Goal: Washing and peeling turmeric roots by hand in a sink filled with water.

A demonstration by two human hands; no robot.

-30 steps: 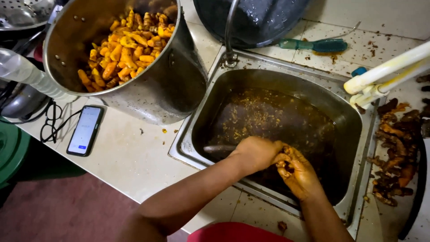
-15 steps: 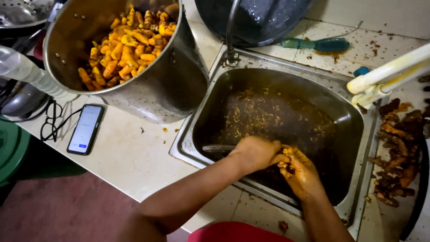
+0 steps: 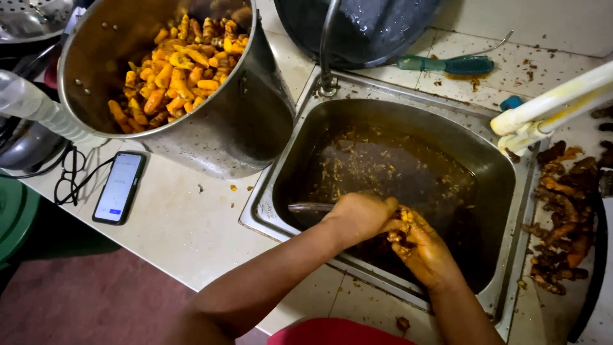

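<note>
Over the sink (image 3: pixel 511 191), the left hand (image 3: pixel 357 217) clutched a spoon (image 3: pixel 310 207), handle pointing left; the right hand (image 3: pixel 424 249) pinched a root (image 3: pixel 399 227) between them, touching both.

Hands: two showing, left (image 3: pixel 357 217) and right (image 3: pixel 424 249), both working in the sink.
Sinks: one (image 3: pixel 306 137) sitting in the counter.
Pots: one (image 3: pixel 236 128) standing beside it.
Peeled yellow roots: too many for counting, filling the pot.
Phones: one (image 3: pixel 119 186) lying flat.
Brushes: one (image 3: pixel 447 64) lying behind the sink.
Unpeeled roots: a heap (image 3: pixel 562 217), count not telling.
</note>
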